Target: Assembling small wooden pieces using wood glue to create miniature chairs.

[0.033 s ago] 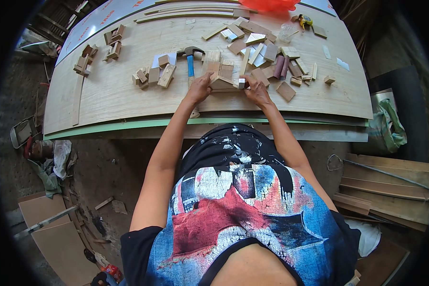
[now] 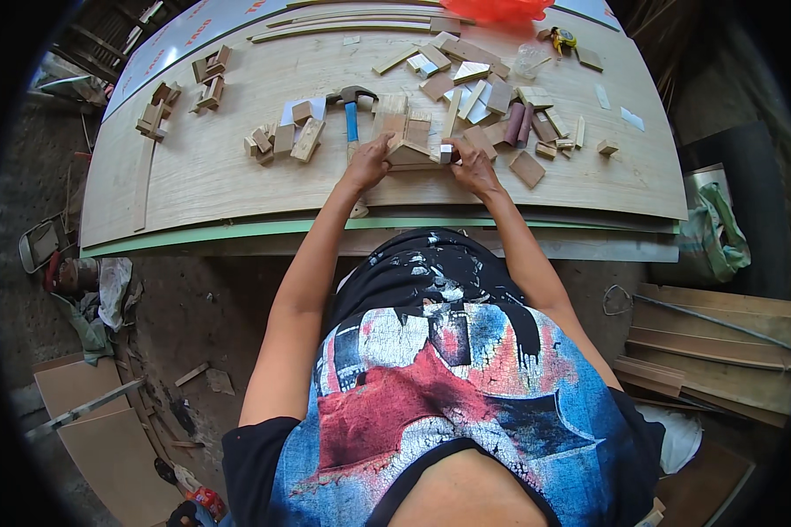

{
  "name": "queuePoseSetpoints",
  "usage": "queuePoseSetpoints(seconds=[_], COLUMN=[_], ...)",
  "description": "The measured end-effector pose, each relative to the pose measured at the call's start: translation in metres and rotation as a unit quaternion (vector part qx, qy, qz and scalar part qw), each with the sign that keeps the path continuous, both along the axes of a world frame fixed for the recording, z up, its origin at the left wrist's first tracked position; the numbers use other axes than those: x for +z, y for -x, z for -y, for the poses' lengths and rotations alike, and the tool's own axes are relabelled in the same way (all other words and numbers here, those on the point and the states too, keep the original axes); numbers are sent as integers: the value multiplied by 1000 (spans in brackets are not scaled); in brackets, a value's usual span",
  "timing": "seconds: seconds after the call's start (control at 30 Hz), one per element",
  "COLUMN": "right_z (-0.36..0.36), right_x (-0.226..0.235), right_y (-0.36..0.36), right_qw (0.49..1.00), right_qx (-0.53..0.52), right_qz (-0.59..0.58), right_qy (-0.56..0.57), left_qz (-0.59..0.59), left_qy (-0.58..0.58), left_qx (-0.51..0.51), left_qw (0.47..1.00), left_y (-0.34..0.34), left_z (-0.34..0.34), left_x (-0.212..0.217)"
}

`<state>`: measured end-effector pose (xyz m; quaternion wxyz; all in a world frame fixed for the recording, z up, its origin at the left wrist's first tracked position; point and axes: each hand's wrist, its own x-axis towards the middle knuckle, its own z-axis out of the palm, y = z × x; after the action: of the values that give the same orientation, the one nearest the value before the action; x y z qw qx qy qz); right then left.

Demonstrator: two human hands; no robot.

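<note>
At the near side of the table, my left hand (image 2: 369, 163) has its fingers closed on the left end of a small wooden block assembly (image 2: 410, 156), its front piece peaked like a low roof. At that assembly's right end, my right hand (image 2: 475, 169) pinches a small white-faced block (image 2: 446, 154). Whether this block touches the assembly is hard to tell. A claw hammer (image 2: 351, 119) with a blue handle lies just left of the assembly, its lower part passing behind my left hand. Pale wood blocks (image 2: 392, 112) sit directly beyond the assembly.
Loose wood offcuts (image 2: 475, 72) pile up at the back right, beside dark red cylinders (image 2: 518, 125) and a yellow tape measure (image 2: 563, 38). Several small joined wooden pieces (image 2: 158, 111) stand at the left. Long strips (image 2: 343, 32) lie along the far side; boards (image 2: 712, 338) are stacked at lower right.
</note>
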<state>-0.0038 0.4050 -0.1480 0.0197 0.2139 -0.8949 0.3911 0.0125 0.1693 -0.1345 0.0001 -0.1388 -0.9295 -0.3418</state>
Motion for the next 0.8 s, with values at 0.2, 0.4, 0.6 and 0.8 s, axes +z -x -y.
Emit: queuePoseSetpoints(seconds=[0.2,0.4,0.6,0.8], right_z=[0,-3,-2,-3], right_x=[7,5,14,11], right_y=[2,5,5,8], right_qw=[999,999,998,997], right_qx=[14,17,22,22], right_qz=[28,39,57,62], right_qy=[11,32,23,29], left_qz=[10,19,10,-12], left_qy=[0,-2,7,17], left_qx=[3,3,-3,-10], left_qw=[1000,1000,1000,1000], left_y=[-1,0,1,2], left_z=[2,-1,1,0], left_x=[-1,3,-3,-1])
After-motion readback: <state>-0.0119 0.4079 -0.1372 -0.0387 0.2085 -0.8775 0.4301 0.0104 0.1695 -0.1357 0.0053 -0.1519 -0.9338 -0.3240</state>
